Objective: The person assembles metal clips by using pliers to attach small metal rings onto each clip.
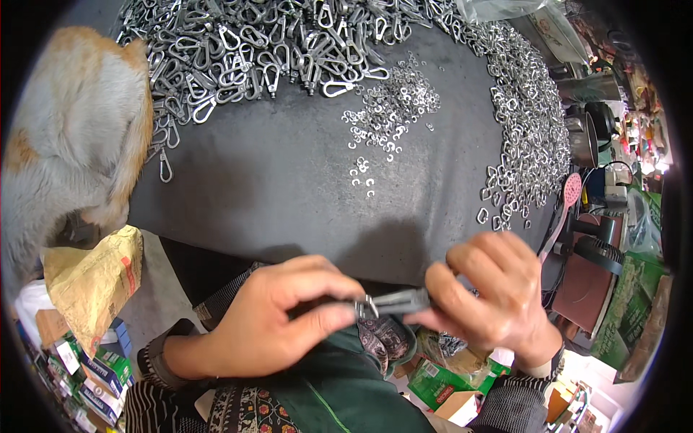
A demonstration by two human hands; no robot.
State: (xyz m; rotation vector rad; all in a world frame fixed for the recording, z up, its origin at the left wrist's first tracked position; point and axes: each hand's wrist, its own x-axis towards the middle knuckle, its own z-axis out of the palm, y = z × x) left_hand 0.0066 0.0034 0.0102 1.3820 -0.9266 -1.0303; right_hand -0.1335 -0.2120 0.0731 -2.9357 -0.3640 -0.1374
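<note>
Just off the table's near edge, both of my hands meet at a small shiny metal fitting [368,307]. My left hand [274,317] pinches it between thumb and fingertips; its exact kind is partly hidden. My right hand [498,292] is wrapped round grey pliers [406,300], whose jaws point left and reach the fitting. Small C-shaped metal rings [404,97] lie loosely heaped beyond the hands on the dark table [281,187]. Metal snap hooks [253,54] form a big pile at the far left and middle. Along the right side spread many metal loops [527,123].
An orange and white cat [79,123] is at the table's left edge. Below it stands a yellow paper bag [97,281] near boxes. A pink perforated swatter-like tool [572,191] and a dark clip-like fan [600,252] are at the right. Green cartons [440,382] lie underneath.
</note>
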